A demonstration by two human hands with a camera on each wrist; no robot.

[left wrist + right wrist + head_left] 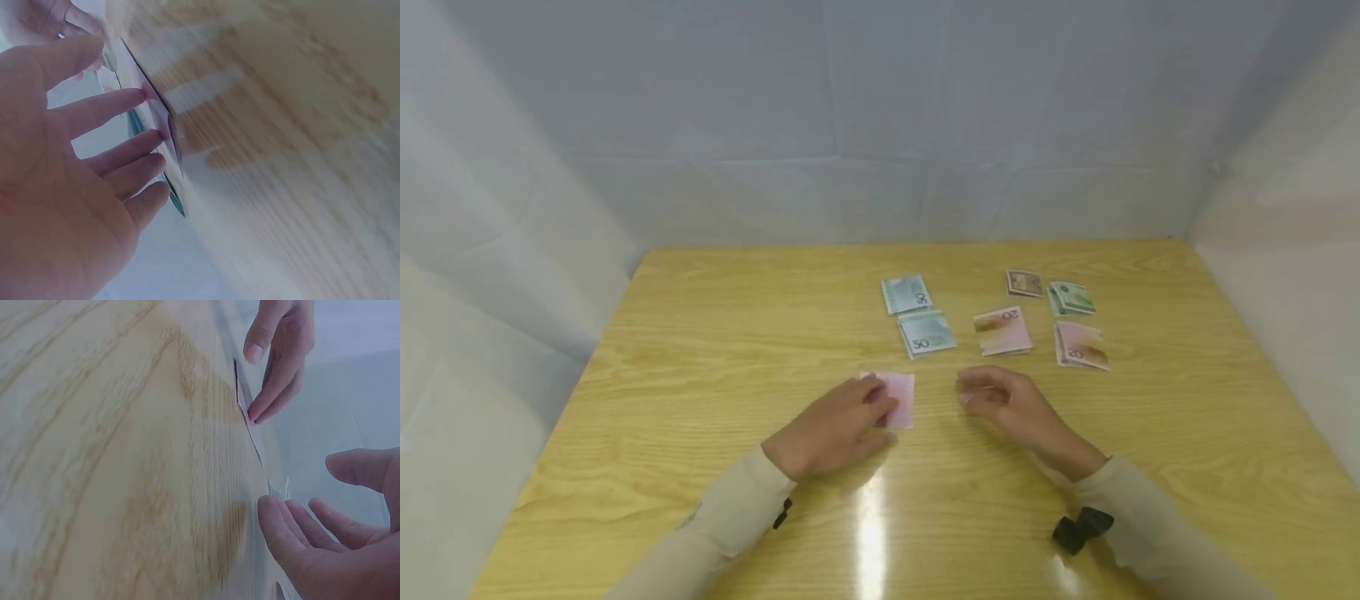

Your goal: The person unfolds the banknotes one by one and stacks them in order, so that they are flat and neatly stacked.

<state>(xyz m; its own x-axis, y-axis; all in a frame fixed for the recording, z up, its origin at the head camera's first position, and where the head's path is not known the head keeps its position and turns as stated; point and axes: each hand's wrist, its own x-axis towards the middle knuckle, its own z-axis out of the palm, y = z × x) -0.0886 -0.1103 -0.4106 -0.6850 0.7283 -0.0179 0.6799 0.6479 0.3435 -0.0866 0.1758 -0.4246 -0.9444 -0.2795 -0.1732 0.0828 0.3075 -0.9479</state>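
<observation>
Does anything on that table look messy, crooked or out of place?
Nothing is damaged or spilled. The folded banknotes lie loosely, each at its own slight angle: two 50s, two 20s and two smaller notes. One pink note sits apart, under the left hand; the right hand hovers beside it.

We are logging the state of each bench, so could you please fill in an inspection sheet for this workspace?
Surface: wooden table, pale grain, with glare near the front edge.
Job's things: folded pink banknote, flat on the table.
Clutter: two folded 50 notes, two folded 20 notes, and two smaller folded notes farther back.
Grippers: left hand presses straight fingers on the pink banknote; right hand rests beside it, loosely curled, holding nothing.
Cables: nothing seen; a black strap fitting sits at the right sleeve.
Surroundings: white sheeting on three sides.
</observation>
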